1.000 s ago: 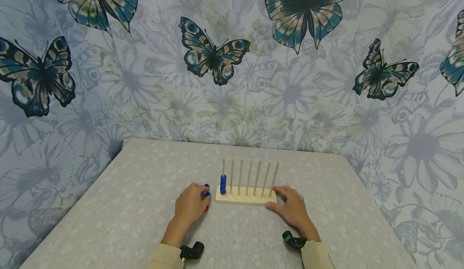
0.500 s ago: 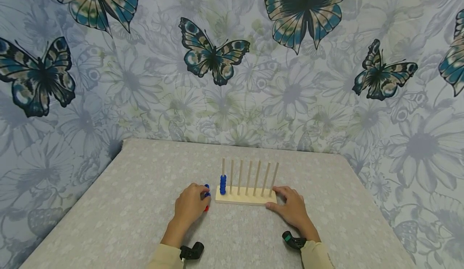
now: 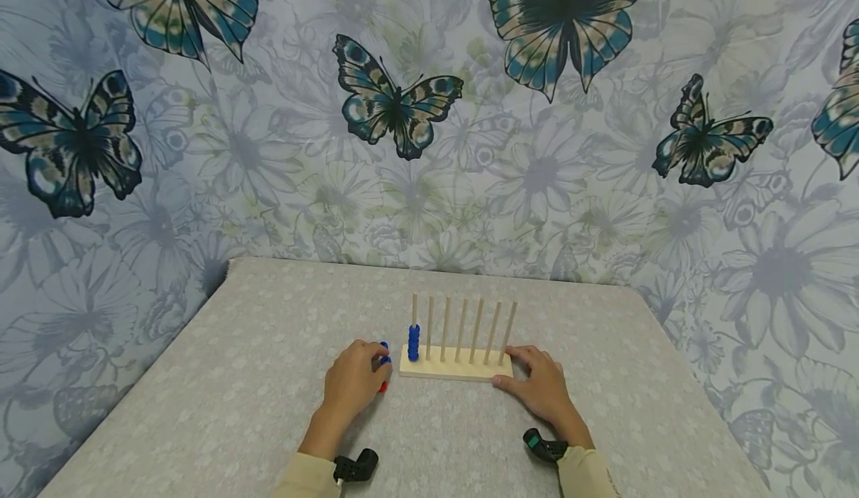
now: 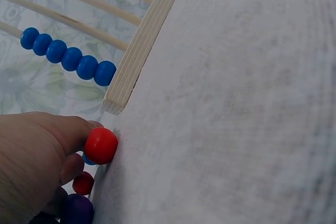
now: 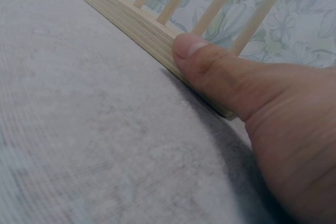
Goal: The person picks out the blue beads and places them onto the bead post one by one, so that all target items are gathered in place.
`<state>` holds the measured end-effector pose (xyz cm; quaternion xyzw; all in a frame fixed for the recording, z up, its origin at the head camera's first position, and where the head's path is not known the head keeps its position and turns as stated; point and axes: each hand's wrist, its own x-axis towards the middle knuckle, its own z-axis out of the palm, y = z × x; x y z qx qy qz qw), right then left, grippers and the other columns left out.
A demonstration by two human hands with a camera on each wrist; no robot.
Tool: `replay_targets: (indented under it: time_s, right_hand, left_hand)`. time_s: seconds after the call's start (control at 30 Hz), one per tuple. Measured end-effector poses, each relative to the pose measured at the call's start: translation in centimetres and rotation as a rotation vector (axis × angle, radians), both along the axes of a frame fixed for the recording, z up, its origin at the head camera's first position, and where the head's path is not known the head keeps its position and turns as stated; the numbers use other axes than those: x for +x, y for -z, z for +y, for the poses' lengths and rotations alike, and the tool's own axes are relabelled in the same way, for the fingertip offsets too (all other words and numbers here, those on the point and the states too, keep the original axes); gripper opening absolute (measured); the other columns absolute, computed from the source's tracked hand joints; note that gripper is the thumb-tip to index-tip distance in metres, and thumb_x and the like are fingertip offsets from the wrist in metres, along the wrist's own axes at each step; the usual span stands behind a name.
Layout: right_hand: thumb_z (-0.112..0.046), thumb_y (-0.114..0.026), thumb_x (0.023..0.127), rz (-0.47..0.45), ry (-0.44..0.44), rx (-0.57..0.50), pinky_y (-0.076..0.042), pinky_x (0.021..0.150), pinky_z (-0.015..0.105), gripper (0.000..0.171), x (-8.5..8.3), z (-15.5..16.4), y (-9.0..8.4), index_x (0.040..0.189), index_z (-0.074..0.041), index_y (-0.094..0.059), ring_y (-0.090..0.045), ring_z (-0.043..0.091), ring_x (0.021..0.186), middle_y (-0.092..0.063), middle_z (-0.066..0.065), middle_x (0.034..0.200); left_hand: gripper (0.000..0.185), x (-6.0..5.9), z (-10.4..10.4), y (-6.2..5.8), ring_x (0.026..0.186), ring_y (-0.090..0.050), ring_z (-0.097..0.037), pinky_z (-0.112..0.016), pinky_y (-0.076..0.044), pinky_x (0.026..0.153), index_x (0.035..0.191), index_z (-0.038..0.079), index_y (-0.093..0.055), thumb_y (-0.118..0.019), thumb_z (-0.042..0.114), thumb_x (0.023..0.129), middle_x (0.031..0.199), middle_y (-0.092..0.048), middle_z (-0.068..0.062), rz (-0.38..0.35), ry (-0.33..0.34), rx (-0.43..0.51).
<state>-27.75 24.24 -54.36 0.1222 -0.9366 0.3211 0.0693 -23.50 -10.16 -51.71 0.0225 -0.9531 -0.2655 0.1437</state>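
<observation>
A wooden peg abacus stands upright, with its pale base (image 3: 452, 367) along the table and a row of thin rods (image 3: 461, 326). Several blue beads (image 3: 413, 343) are stacked on its leftmost rod. My right hand (image 3: 537, 382) grips the right end of the base, thumb (image 5: 202, 61) on the near side and fingers behind. Left of the abacus, my left hand (image 3: 352, 379) has thumb and index finger around a blue bead (image 3: 385, 361). Close by, the left wrist view shows a red bead (image 4: 101, 146), a smaller-looking red bead (image 4: 83, 183) and a purple bead (image 4: 77, 211).
A patterned pale cloth (image 3: 443, 438) covers the table. Behind it rises a wall with printed flowers and butterflies (image 3: 396, 103). Black wrist cameras (image 3: 357, 465) sit on both wrists. The left hand hides part of the loose beads.
</observation>
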Motion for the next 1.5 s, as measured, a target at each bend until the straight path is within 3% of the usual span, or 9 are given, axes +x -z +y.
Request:
replay_targets:
  time_s: [0.27,0.57,0.83,1.13,1.3,1.5]
  right_hand:
    - [-0.065,-0.076,0.077,0.009,-0.002,0.010,-0.036,0.100,0.053,0.072,-0.17,0.18,0.41,0.136,-0.025,-0.062,-0.057,0.026,0.121,-0.064,-0.002,0.132]
    - [-0.064,-0.077,0.076,0.044,0.001,0.022,-0.037,0.094,0.049,0.072,-0.23,0.11,0.64,0.135,-0.024,-0.063,-0.058,0.025,0.118,-0.065,-0.001,0.130]
    - [-0.063,-0.077,0.077,0.007,-0.001,0.008,-0.037,0.096,0.050,0.071,-0.10,0.10,0.33,0.135,-0.025,-0.062,-0.057,0.025,0.119,-0.064,-0.001,0.132]
    - [-0.065,-0.076,0.076,0.008,0.000,0.018,-0.036,0.092,0.045,0.072,-0.14,0.09,0.40,0.135,-0.025,-0.062,-0.057,0.025,0.118,-0.064,-0.001,0.132]
    - [-0.065,-0.076,0.076,0.009,0.002,0.022,-0.036,0.090,0.044,0.072,-0.15,0.08,0.41,0.135,-0.025,-0.062,-0.057,0.024,0.118,-0.064,-0.001,0.132]
    - [-0.065,-0.076,0.076,0.023,0.000,0.018,-0.037,0.091,0.046,0.072,-0.08,0.08,0.30,0.135,-0.025,-0.063,-0.058,0.025,0.118,-0.064,-0.001,0.131]
  left_hand:
    - [0.021,0.11,0.12,0.04,0.076,-0.064,-0.015,-0.029,-0.047,0.055,0.102,0.017,-0.077,-0.081,0.025,0.084,0.093,-0.069,-0.003,0.042,-0.003,0.003]
    - [0.019,0.18,0.10,0.14,0.076,-0.066,-0.016,-0.029,-0.049,0.055,0.101,0.018,-0.077,-0.081,0.025,0.084,0.091,-0.069,-0.002,0.074,-0.003,-0.004]
    - [0.018,0.11,-0.01,0.09,0.068,-0.059,-0.010,-0.025,-0.043,0.050,0.102,0.018,-0.076,-0.078,0.025,0.086,0.087,-0.067,0.000,0.104,-0.021,-0.011]
    - [0.018,0.18,-0.03,-0.12,0.067,-0.061,-0.011,-0.025,-0.045,0.050,0.100,0.014,-0.075,-0.080,0.023,0.085,0.084,-0.068,-0.002,0.238,-0.007,0.000]
    - [0.021,0.14,-0.05,-0.33,0.073,-0.068,-0.017,-0.029,-0.051,0.053,0.104,0.014,-0.074,-0.079,0.026,0.087,0.089,-0.072,-0.003,0.279,-0.009,0.031]
    - [0.020,-0.01,-0.05,-0.56,0.068,-0.067,-0.014,-0.026,-0.048,0.051,0.104,0.015,-0.072,-0.078,0.027,0.088,0.088,-0.073,0.000,0.325,-0.014,0.029]
